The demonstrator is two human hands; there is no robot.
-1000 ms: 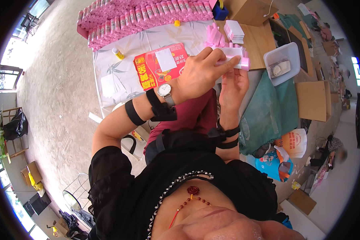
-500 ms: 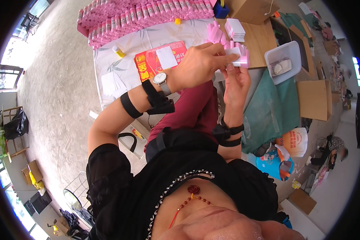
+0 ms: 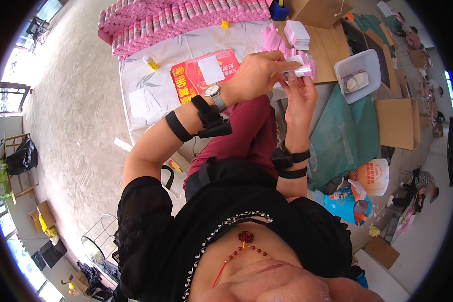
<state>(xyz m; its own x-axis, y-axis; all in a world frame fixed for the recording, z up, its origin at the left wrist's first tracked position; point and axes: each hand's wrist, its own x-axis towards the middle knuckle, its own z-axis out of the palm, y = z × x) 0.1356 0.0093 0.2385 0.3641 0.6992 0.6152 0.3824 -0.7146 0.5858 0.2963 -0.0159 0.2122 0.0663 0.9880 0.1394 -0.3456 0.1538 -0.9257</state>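
Note:
My left hand point(image 3: 260, 74), with a watch on its wrist, reaches across to my right hand point(image 3: 301, 95). Its fingers are closed on a small white paper point(image 3: 295, 60), laid over a pink tube-shaped piece point(image 3: 307, 69). From below, my right hand grips this pink piece between thumb and fingers. Beyond them lie more pink pieces point(image 3: 272, 39) and a stack of white cards point(image 3: 297, 34). A white card point(image 3: 211, 69) rests on a red printed sheet point(image 3: 183, 80), left of my hands.
Rows of pink tubes point(image 3: 176, 22) fill the table's far side. A glue bottle point(image 3: 150, 63) and loose white papers point(image 3: 145, 103) lie at left. To the right are a clear plastic tub point(image 3: 358, 75), green cloth point(image 3: 342, 136) and a cardboard box point(image 3: 397, 123). People sit farther right.
My left wrist and forearm have shifted slightly right and up, and the left fingers now lie flatter over the pink piece. The right hand keeps its hold.

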